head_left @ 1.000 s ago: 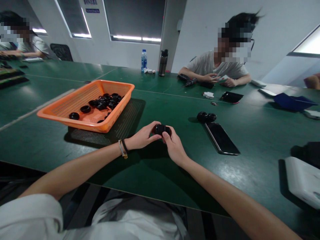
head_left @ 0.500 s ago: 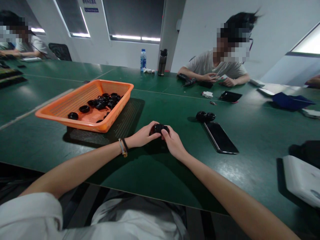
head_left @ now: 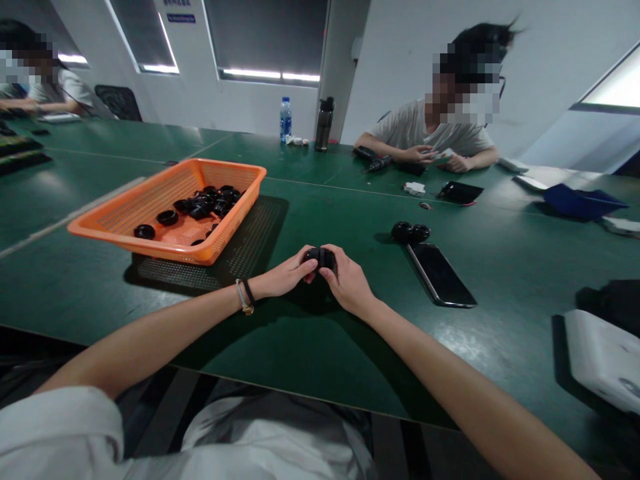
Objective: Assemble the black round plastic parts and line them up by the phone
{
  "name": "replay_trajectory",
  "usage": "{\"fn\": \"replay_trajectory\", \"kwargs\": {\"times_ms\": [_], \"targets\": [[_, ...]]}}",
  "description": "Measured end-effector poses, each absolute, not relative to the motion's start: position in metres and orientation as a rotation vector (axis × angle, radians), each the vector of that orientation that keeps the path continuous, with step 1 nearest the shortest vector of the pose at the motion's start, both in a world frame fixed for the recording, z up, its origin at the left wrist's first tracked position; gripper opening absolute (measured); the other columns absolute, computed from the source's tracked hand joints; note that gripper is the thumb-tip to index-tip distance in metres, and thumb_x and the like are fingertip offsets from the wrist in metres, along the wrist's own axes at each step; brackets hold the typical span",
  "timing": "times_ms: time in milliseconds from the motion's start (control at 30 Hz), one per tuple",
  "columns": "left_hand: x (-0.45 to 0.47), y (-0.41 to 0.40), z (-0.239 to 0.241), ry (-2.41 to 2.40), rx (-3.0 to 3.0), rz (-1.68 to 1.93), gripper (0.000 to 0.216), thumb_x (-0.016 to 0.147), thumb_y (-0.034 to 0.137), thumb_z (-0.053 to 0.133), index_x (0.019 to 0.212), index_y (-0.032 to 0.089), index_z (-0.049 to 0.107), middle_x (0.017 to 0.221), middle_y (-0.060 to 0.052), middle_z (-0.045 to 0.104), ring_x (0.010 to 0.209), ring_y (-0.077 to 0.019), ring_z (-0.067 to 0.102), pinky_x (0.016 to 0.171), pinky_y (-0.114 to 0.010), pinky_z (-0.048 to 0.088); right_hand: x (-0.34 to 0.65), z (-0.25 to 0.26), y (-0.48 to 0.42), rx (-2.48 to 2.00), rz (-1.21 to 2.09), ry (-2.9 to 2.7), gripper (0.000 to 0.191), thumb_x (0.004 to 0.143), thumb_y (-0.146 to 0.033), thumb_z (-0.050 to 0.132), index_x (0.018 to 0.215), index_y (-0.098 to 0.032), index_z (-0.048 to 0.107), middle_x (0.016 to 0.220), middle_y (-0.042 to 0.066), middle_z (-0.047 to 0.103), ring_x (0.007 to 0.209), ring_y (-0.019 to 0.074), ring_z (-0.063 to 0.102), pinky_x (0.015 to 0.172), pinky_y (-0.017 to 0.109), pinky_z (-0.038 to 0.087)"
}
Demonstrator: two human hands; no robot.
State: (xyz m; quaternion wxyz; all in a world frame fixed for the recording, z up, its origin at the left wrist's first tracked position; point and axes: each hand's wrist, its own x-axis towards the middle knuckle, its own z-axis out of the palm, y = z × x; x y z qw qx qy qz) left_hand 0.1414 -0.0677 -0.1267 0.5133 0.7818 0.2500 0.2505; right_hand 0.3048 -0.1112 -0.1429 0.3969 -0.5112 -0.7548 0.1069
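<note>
Between my two hands is a small black rounded part (head_left: 320,256), held just above the green table (head_left: 280,347). The fingers and thumb of my left hand (head_left: 290,275) close on its left end. My right hand (head_left: 349,280) grips the right end, thumb at the near side. Fingers cover much of the part, so its exact kind cannot be made out. Left of my hands, an orange plastic basket (head_left: 100,225) holds several similar black round pieces (head_left: 205,203). To the right, a pair of black round parts (head_left: 411,232) lies by the top of a phone (head_left: 443,275).
A white device (head_left: 603,360) sits at the right edge. Farther back stand a water bottle (head_left: 285,121) and a dark flask (head_left: 325,125). Across the table a person (head_left: 425,133) handles a small pale item near a power drill (head_left: 379,163). Another person sits far left.
My right hand has shifted its grip on the black part, with its fingers now curled over the top. My left thumb and fingers have moved slightly. The rest stays in place.
</note>
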Motion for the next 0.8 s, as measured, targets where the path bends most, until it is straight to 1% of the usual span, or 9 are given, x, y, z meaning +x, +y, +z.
{"fn": "replay_trajectory", "kwargs": {"times_ms": [100,200,300,500,667,733,800], "targets": [[0.143,-0.069,-0.128,0.582,1.819,0.583,0.040,0.084,0.055,0.033,0.090,0.016,0.036,0.065,0.003,0.046,0.060,-0.0100,0.045,0.063,-0.025,0.038,0.303,-0.144,-0.112,-1.281,0.270,-1.899,0.048,0.085,-0.055,0.030,0.113,-0.019,0.045,0.103,0.013,0.059,0.089,0.0258,0.057,0.076,0.041,0.046],[0.143,-0.071,-0.129,0.572,1.779,0.572,0.041,0.083,0.056,0.034,0.095,0.016,0.035,0.064,0.004,0.046,0.058,-0.0097,0.046,0.060,-0.024,0.038,0.303,-0.145,-0.111,-1.218,0.276,-1.881,0.051,0.084,-0.059,0.030,0.112,-0.019,0.044,0.106,0.013,0.057,0.096,0.0261,0.055,0.082,0.042,0.045],[0.144,-0.074,-0.130,0.562,1.777,0.583,0.043,0.084,0.055,0.034,0.098,0.015,0.035,0.064,0.004,0.045,0.057,-0.0095,0.045,0.059,-0.024,0.038,0.303,-0.144,-0.111,-1.192,0.305,-1.871,0.053,0.083,-0.061,0.029,0.109,-0.018,0.045,0.105,0.014,0.057,0.098,0.0259,0.055,0.083,0.042,0.044],[0.144,-0.076,-0.128,0.597,1.892,0.645,0.040,0.087,0.047,0.030,0.108,0.014,0.034,0.066,0.004,0.042,0.059,-0.0098,0.042,0.060,-0.024,0.037,0.297,-0.142,-0.116,-1.244,0.406,-1.749,0.051,0.082,-0.062,0.031,0.106,-0.019,0.046,0.098,0.010,0.058,0.085,0.0231,0.058,0.075,0.037,0.046],[0.144,-0.082,-0.123,0.641,1.985,0.702,0.037,0.089,0.042,0.031,0.111,0.013,0.032,0.072,0.002,0.043,0.065,-0.0112,0.044,0.066,-0.026,0.040,0.291,-0.139,-0.123,-1.251,0.475,-1.656,0.052,0.080,-0.064,0.032,0.105,-0.019,0.044,0.087,0.008,0.059,0.074,0.0212,0.058,0.067,0.034,0.046],[0.143,-0.084,-0.123,0.659,2.022,0.738,0.037,0.089,0.042,0.030,0.112,0.013,0.032,0.077,0.000,0.044,0.067,-0.0118,0.045,0.067,-0.026,0.040,0.288,-0.137,-0.127,-1.249,0.504,-1.614,0.052,0.080,-0.064,0.033,0.104,-0.020,0.044,0.085,0.007,0.059,0.072,0.0207,0.058,0.065,0.034,0.046],[0.143,-0.085,-0.122,0.671,2.073,0.777,0.036,0.089,0.043,0.030,0.112,0.014,0.033,0.083,-0.002,0.045,0.069,-0.0123,0.046,0.067,-0.026,0.041,0.285,-0.136,-0.130,-1.243,0.533,-1.570,0.050,0.080,-0.063,0.034,0.104,-0.020,0.043,0.086,0.006,0.059,0.075,0.0208,0.058,0.066,0.033,0.046]]}}
